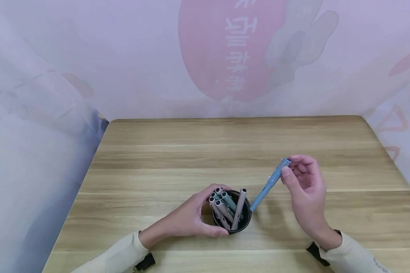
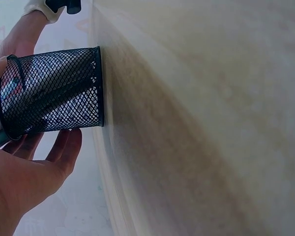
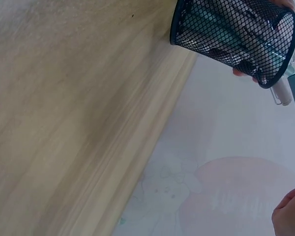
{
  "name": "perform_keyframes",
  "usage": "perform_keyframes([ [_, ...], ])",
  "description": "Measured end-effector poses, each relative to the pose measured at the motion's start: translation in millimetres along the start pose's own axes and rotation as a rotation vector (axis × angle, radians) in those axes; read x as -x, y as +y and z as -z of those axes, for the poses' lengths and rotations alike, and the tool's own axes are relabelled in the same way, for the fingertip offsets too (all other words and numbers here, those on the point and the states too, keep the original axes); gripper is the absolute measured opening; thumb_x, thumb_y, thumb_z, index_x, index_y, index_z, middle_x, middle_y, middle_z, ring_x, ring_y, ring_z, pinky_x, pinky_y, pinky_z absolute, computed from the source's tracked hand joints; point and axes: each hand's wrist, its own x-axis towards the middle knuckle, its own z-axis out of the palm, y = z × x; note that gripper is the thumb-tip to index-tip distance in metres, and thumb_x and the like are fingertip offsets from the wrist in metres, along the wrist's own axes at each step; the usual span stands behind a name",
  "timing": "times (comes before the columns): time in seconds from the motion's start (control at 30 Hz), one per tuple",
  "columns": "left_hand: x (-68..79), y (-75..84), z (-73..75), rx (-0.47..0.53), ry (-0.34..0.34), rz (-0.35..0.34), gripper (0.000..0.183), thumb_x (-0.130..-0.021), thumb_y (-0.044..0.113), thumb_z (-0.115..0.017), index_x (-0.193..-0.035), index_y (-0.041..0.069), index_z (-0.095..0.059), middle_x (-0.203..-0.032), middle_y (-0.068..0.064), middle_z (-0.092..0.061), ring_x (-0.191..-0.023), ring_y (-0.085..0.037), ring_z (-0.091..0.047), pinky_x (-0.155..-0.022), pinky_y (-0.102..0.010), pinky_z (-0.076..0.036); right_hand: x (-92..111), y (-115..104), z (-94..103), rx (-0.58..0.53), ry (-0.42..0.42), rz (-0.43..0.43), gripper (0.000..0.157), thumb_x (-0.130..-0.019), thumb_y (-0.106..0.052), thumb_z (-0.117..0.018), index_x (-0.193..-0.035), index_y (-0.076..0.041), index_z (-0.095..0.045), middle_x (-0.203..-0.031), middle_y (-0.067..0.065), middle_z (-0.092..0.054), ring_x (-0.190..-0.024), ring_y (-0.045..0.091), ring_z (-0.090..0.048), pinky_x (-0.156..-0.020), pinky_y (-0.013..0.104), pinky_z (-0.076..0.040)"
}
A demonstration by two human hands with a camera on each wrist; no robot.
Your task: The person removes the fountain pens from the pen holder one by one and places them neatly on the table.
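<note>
A black mesh pen holder (image 1: 248,213) stands on the table with my left hand (image 1: 194,217) curled round its left side, thumb in front and fingers behind. Inside it lean several capped pens, grey-brown ones and a teal one (image 1: 228,200); a grey-brown pen (image 1: 240,206) tilts apart from the rest. My right hand (image 1: 306,191) pinches a blue pen (image 1: 269,186) near its upper end, to the right of the holder. The pen slants down to the left, its lower end right at the holder's rim. In the left wrist view the mesh wall (image 2: 54,88) shows dark pens through it.
The wood-grain table (image 1: 157,159) runs back to a pale curtain (image 1: 133,60) printed with a pink shape and a rabbit figure. More pale fabric (image 1: 30,151) hangs along the left side. Each wrist wears a black strap mount (image 1: 145,261).
</note>
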Motion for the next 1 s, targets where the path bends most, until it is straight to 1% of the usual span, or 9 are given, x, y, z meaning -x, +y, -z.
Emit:
perform_keyframes([
  [0.13,0.4,1.3,0.9,-0.003,-0.004,-0.001,0.092,-0.084,0.031,-0.098,-0.159,0.038,-0.045,-0.146,0.01,-0.064,-0.135,-0.017,-0.059,-0.12,-0.046,-0.042,-2,0,3.4,0.033,0.02,-0.063,0.025,-0.102,0.017,-0.056,-0.126,0.009,-0.06,-0.105,0.012,-0.066,-0.087,0.016,-0.062,-0.078,0.02,-0.056],
  [0.23,1.1,2.1,1.0,-0.006,-0.005,0.006,0.092,-0.085,0.031,-0.098,-0.159,0.039,-0.045,-0.145,0.01,-0.064,-0.134,-0.017,-0.059,-0.119,-0.045,-0.043,-3,3,7.0,0.069,0.015,-0.12,0.023,-0.104,0.015,-0.058,-0.126,0.009,-0.06,-0.105,0.013,-0.066,-0.086,0.017,-0.062,-0.077,0.021,-0.056],
  [0.33,1.5,1.7,0.5,-0.009,-0.001,0.014,0.092,-0.084,0.031,-0.098,-0.159,0.039,-0.044,-0.145,0.011,-0.063,-0.133,-0.017,-0.06,-0.119,-0.045,-0.043,-4,8,11.7,0.128,-0.006,-0.204,0.023,-0.105,0.013,-0.06,-0.127,0.008,-0.06,-0.105,0.013,-0.067,-0.086,0.017,-0.065,-0.077,0.022,-0.056],
  [0.5,0.2,-0.4,-0.4,-0.004,-0.006,0.018,0.094,-0.083,0.028,-0.099,-0.159,0.038,-0.044,-0.145,0.009,-0.064,-0.135,-0.017,-0.059,-0.121,-0.046,-0.041,-7,16,21.1,0.274,-0.101,-0.344,0.022,-0.107,0.005,-0.064,-0.129,0.007,-0.059,-0.106,0.013,-0.07,-0.09,0.017,-0.068,-0.083,0.024,-0.06],
  [0.6,0.0,-0.2,-0.2,-0.003,-0.009,0.022,0.094,-0.083,0.027,-0.099,-0.159,0.039,-0.044,-0.144,0.01,-0.065,-0.136,-0.017,-0.058,-0.122,-0.047,-0.039,-8,20,25.3,0.351,-0.163,-0.389,0.023,-0.108,0.001,-0.065,-0.128,0.008,-0.06,-0.107,0.015,-0.07,-0.093,0.018,-0.068,-0.085,0.024,-0.06],
  [0.73,-0.3,2.0,1.2,-0.006,-0.008,0.023,0.092,-0.084,0.031,-0.098,-0.158,0.041,-0.045,-0.145,0.012,-0.064,-0.138,-0.016,-0.056,-0.122,-0.048,-0.038,-12,27,29.2,0.421,-0.221,-0.448,0.024,-0.107,-0.004,-0.068,-0.127,0.007,-0.061,-0.11,0.017,-0.069,-0.098,0.019,-0.068,-0.086,0.022,-0.058],
  [0.8,-0.3,2.6,1.8,-0.007,-0.009,0.016,0.091,-0.085,0.033,-0.098,-0.159,0.037,-0.045,-0.145,0.012,-0.064,-0.138,-0.016,-0.057,-0.122,-0.047,-0.038,-13,31,30.7,0.45,-0.243,-0.488,0.025,-0.108,-0.008,-0.069,-0.127,0.006,-0.062,-0.111,0.018,-0.07,-0.099,0.019,-0.069,-0.086,0.024,-0.058],
  [0.97,0.5,27.3,3.6,0.024,-0.004,0.031,0.086,-0.086,0.02,-0.096,-0.158,0.025,-0.048,-0.141,0.005,-0.066,-0.134,-0.018,-0.059,-0.121,-0.046,-0.04,-18,38,33.5,0.516,-0.274,-0.579,0.029,-0.107,-0.012,-0.07,-0.13,0.004,-0.062,-0.113,0.017,-0.072,-0.097,0.02,-0.07,-0.082,0.027,-0.059],
  [1.0,0.6,32.4,3.8,0.029,-0.001,0.035,0.085,-0.086,0.018,-0.096,-0.157,0.024,-0.049,-0.141,0.003,-0.067,-0.133,-0.018,-0.059,-0.121,-0.046,-0.04,-19,39,34.1,0.526,-0.28,-0.593,0.03,-0.107,-0.013,-0.07,-0.131,0.004,-0.062,-0.114,0.016,-0.072,-0.096,0.021,-0.069,-0.081,0.028,-0.059],
])
